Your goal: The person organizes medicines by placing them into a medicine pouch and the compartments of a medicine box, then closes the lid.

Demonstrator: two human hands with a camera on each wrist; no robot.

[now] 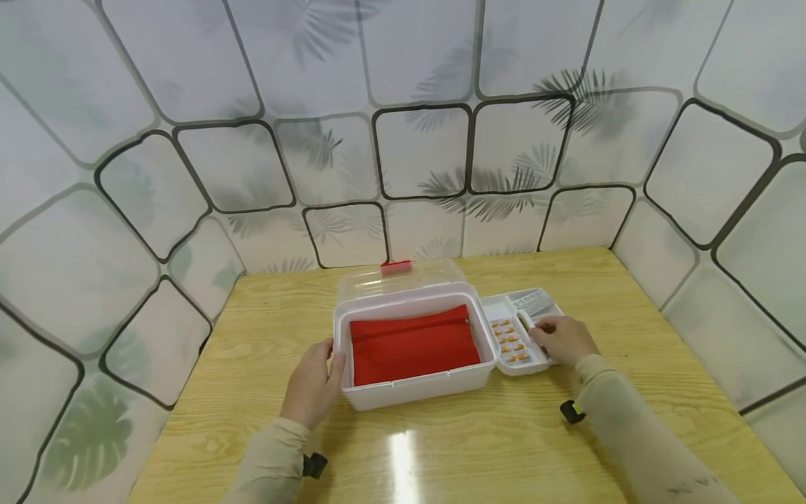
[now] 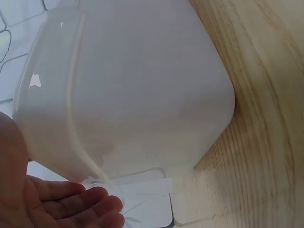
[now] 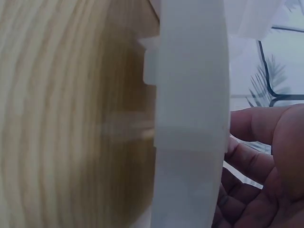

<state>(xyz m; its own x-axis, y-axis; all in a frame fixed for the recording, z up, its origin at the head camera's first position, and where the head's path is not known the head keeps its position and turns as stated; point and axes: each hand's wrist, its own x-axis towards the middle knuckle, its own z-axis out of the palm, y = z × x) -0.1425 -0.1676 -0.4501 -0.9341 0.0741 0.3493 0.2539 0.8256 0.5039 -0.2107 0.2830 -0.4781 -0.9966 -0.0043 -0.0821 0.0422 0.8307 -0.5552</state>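
Observation:
A white plastic box (image 1: 415,386) stands in the middle of the table with a flat red zip pouch (image 1: 412,350) inside. My left hand (image 1: 313,383) touches its left side near the front corner. In the left wrist view, those fingers (image 2: 76,202) are relaxed beside the box wall (image 2: 142,90). To the box's right is a white tray (image 1: 500,308) with a raised middle handle (image 1: 522,320). My right hand (image 1: 563,339) grips the tray at the handle, its fingertips partly hidden. A blister pack of orange-and-white capsules (image 1: 510,339) and a silvery blister pack (image 1: 532,301) lie in the tray.
The box's clear lid (image 1: 399,280), with a red latch (image 1: 396,267), is folded back behind it. Wood-grained table (image 1: 252,364) surrounds the box and tray. A patterned wall covering (image 1: 422,154) encloses the table at the back and sides.

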